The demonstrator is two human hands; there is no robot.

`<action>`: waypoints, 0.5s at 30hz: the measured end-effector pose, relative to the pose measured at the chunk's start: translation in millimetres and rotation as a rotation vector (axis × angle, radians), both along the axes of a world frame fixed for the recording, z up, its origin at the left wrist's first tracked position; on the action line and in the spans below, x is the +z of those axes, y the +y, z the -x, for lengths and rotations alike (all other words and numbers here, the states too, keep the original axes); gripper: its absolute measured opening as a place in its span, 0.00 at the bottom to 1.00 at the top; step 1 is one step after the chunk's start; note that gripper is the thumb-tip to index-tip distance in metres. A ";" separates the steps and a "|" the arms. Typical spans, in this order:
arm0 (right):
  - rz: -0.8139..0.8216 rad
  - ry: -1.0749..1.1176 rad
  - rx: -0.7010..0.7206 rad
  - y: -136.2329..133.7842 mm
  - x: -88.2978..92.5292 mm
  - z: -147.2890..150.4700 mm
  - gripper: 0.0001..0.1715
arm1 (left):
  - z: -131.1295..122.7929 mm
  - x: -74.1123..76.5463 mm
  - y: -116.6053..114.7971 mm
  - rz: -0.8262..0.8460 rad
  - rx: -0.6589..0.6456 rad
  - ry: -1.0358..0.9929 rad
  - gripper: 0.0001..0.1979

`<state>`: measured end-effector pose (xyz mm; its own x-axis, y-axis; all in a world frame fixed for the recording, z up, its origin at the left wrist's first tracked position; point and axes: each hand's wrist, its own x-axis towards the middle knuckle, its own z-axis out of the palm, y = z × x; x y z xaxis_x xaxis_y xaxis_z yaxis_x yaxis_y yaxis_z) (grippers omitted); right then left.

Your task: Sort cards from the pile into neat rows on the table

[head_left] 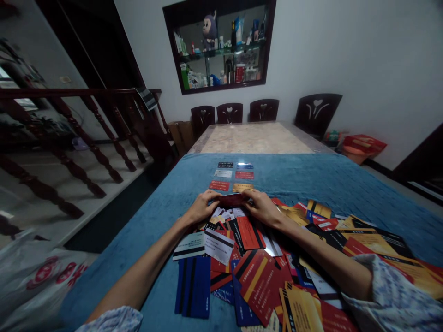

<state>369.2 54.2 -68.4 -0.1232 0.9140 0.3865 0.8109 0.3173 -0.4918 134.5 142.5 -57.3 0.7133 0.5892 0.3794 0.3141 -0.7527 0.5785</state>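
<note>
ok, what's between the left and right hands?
Head view: a dark red card spans the gap, left hand and right hand at its ends. Single or stacked, can't tell.

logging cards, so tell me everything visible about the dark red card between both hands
The dark red, rectangular card looks like plastic, with a pale line along its top edge. Bare left hand and bare right hand hold its ends, long side across. It appears between neat rows of flat cards and a loose multicoloured card pile. Print and anything stacked behind it can't be made out.
</note>
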 end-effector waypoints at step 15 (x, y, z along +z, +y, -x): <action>-0.093 -0.309 -0.081 -8.9 11.6 9.4 0.31 | -7.2 -6.9 2.6 -0.105 0.110 -0.058 0.12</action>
